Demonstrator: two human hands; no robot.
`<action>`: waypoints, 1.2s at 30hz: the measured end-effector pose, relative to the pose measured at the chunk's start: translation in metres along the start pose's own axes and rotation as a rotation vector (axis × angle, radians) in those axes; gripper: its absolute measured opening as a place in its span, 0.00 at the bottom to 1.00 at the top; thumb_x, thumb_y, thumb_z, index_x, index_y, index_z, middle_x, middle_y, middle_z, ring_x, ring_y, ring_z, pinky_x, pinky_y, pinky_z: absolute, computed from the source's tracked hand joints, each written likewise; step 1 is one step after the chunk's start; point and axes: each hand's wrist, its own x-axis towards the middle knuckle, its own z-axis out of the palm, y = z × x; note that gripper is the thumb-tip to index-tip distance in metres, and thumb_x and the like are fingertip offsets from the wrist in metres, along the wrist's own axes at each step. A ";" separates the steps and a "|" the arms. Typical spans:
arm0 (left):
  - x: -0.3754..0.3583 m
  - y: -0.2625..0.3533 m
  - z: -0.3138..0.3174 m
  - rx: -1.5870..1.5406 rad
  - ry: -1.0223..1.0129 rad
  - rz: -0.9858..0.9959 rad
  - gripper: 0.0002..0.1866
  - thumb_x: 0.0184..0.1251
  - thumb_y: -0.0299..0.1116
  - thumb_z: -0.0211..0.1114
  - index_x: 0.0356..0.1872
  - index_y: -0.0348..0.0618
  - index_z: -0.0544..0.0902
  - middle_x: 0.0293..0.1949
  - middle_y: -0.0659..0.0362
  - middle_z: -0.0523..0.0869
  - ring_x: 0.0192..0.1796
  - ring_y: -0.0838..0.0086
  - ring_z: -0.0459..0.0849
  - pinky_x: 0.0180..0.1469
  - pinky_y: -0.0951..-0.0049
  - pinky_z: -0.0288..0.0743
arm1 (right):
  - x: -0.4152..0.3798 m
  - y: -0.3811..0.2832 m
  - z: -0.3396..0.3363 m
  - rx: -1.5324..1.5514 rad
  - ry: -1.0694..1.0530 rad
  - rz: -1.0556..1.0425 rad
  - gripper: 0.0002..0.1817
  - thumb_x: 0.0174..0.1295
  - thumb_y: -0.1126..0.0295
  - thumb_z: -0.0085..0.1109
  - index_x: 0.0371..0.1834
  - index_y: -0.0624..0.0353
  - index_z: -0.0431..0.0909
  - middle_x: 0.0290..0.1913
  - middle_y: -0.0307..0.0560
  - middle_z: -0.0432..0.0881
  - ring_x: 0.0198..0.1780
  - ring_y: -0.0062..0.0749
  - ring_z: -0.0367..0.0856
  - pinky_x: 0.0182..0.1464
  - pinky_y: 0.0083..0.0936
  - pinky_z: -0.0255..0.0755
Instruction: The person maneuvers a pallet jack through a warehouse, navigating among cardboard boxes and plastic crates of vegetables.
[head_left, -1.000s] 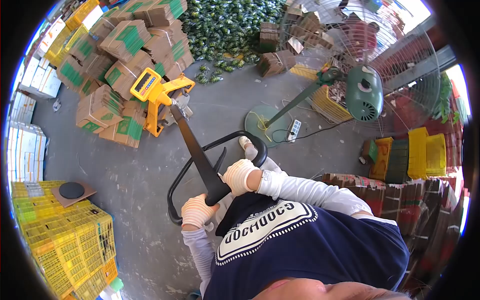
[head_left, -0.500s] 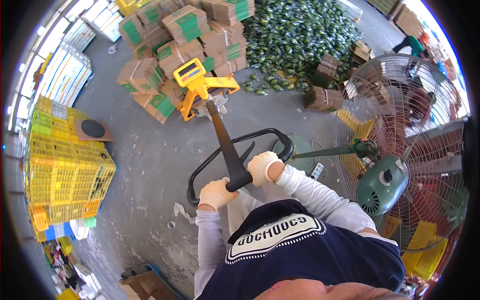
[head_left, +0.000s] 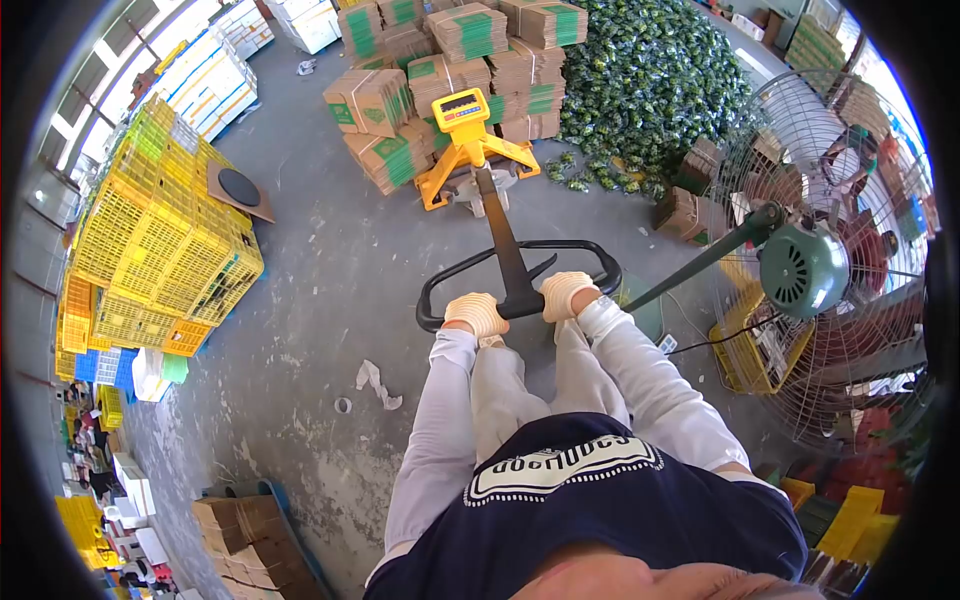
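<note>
Both my hands wear pale striped work gloves and grip the black loop handle point(head_left: 432, 290) of a yellow pallet truck. My left hand point(head_left: 478, 315) is wrapped round the bar left of the central shaft. Just right of the shaft, my right hand point(head_left: 565, 295) is closed on the same bar. A small black lever point(head_left: 543, 266) sticks out inside the loop, above my right hand. The long shaft point(head_left: 500, 225) runs forward to the truck's yellow body point(head_left: 476, 155), which carries a yellow display box point(head_left: 461, 108). Stacked cardboard stands against its far side.
Bundled flat cardboard boxes point(head_left: 470, 35) are stacked ahead, beside a heap of wrapped green produce point(head_left: 650, 90). Yellow crates point(head_left: 165, 240) tower at left. A large caged fan point(head_left: 803, 270) stands close on my right, with a cable on the floor. Cardboard point(head_left: 250, 540) lies behind left.
The view has turned, so the truck and boxes sit farther right and higher. The handle loop, tilted before, now lies nearly level across my front. Both hands have stayed on it; my arms are straighter.
</note>
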 end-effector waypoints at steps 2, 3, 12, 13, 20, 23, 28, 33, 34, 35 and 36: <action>-0.006 -0.013 -0.004 0.022 -0.004 0.023 0.23 0.50 0.48 0.65 0.45 0.48 0.86 0.43 0.51 0.87 0.48 0.59 0.85 0.51 0.63 0.77 | -0.006 -0.017 -0.007 -0.004 -0.007 0.023 0.20 0.51 0.66 0.55 0.48 0.52 0.83 0.47 0.51 0.84 0.51 0.44 0.83 0.52 0.36 0.76; -0.008 -0.020 -0.006 0.013 -0.031 0.025 0.23 0.50 0.48 0.65 0.45 0.48 0.86 0.43 0.51 0.87 0.48 0.59 0.85 0.51 0.63 0.77 | -0.009 -0.026 -0.007 0.006 -0.027 0.040 0.20 0.51 0.66 0.54 0.48 0.52 0.83 0.47 0.51 0.84 0.51 0.44 0.83 0.52 0.36 0.76; -0.024 -0.042 -0.131 -0.033 -0.200 0.118 0.26 0.48 0.55 0.66 0.43 0.46 0.86 0.41 0.50 0.87 0.46 0.57 0.85 0.50 0.62 0.77 | -0.015 -0.038 -0.130 0.026 -0.207 -0.027 0.23 0.49 0.49 0.62 0.42 0.54 0.85 0.39 0.53 0.85 0.44 0.46 0.84 0.49 0.36 0.77; -0.023 -0.039 -0.156 -0.058 -0.202 0.105 0.27 0.48 0.55 0.67 0.43 0.45 0.86 0.40 0.49 0.87 0.46 0.57 0.85 0.50 0.62 0.77 | -0.014 -0.037 -0.157 0.031 -0.237 -0.036 0.25 0.49 0.47 0.63 0.42 0.56 0.84 0.38 0.54 0.85 0.44 0.46 0.84 0.48 0.36 0.77; 0.017 -0.049 -0.215 -0.070 -0.265 0.397 0.26 0.48 0.53 0.67 0.37 0.39 0.85 0.32 0.45 0.86 0.39 0.52 0.85 0.44 0.61 0.76 | 0.027 -0.023 -0.223 0.120 -0.416 -0.182 0.30 0.41 0.45 0.70 0.29 0.67 0.84 0.30 0.56 0.85 0.36 0.48 0.84 0.41 0.34 0.76; 0.020 -0.048 -0.202 -0.100 -0.301 0.530 0.25 0.48 0.52 0.67 0.36 0.38 0.85 0.33 0.44 0.86 0.39 0.51 0.85 0.45 0.61 0.76 | 0.028 -0.023 -0.205 0.217 -0.535 -0.141 0.30 0.41 0.47 0.70 0.29 0.70 0.83 0.29 0.57 0.84 0.35 0.47 0.84 0.40 0.33 0.76; 0.007 -0.057 -0.169 -0.043 -0.309 0.545 0.27 0.48 0.51 0.67 0.42 0.36 0.83 0.36 0.42 0.86 0.42 0.50 0.84 0.47 0.60 0.77 | 0.020 -0.044 -0.157 0.199 -0.463 -0.035 0.25 0.42 0.51 0.69 0.36 0.61 0.85 0.32 0.54 0.85 0.38 0.45 0.85 0.42 0.34 0.76; -0.023 -0.095 -0.095 -0.019 -0.197 0.376 0.23 0.50 0.48 0.65 0.42 0.40 0.85 0.40 0.44 0.86 0.45 0.52 0.84 0.49 0.60 0.77 | 0.001 -0.106 -0.103 0.196 -0.284 0.064 0.24 0.43 0.52 0.68 0.38 0.59 0.85 0.39 0.54 0.86 0.43 0.47 0.84 0.47 0.35 0.77; -0.032 -0.101 -0.084 0.005 -0.177 0.314 0.22 0.50 0.47 0.64 0.42 0.42 0.85 0.41 0.45 0.86 0.47 0.53 0.84 0.50 0.60 0.77 | -0.002 -0.120 -0.089 0.199 -0.263 0.084 0.24 0.43 0.52 0.68 0.39 0.59 0.85 0.39 0.54 0.86 0.44 0.47 0.84 0.47 0.35 0.77; -0.043 -0.106 -0.075 0.027 -0.155 0.249 0.21 0.51 0.46 0.62 0.43 0.44 0.85 0.43 0.46 0.85 0.48 0.54 0.84 0.50 0.60 0.77 | -0.005 -0.134 -0.077 0.199 -0.241 0.102 0.24 0.43 0.52 0.68 0.39 0.58 0.85 0.40 0.54 0.86 0.45 0.47 0.84 0.48 0.34 0.77; -0.053 -0.109 -0.067 0.047 -0.155 0.240 0.20 0.52 0.44 0.60 0.44 0.46 0.86 0.45 0.48 0.85 0.50 0.56 0.83 0.52 0.61 0.77 | -0.006 -0.141 -0.059 0.189 -0.233 0.097 0.24 0.43 0.52 0.68 0.39 0.58 0.85 0.40 0.54 0.86 0.45 0.47 0.84 0.48 0.34 0.77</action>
